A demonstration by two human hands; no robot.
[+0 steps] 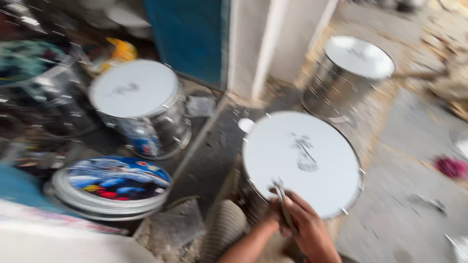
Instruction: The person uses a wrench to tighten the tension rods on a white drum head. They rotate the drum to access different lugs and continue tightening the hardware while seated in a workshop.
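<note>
The frame is blurred by motion. A drum with a white head (302, 160) and a shiny metal shell stands on the floor in front of me. At its near rim my right hand (309, 231) is closed around a thin metal tool (282, 197) that points up onto the rim. My left hand (272, 218) is pressed against the right hand at the same spot. Its fingers are hidden, so its grip is unclear. My bare left forearm (243, 251) comes in from the bottom.
A second white-headed metal drum (134, 87) stands at the left, and a third (358, 56) at the back right. A drum with a colourful printed head (117, 178) lies at the near left. Behind are a blue door (187, 34), clutter and a pink cloth (451, 168).
</note>
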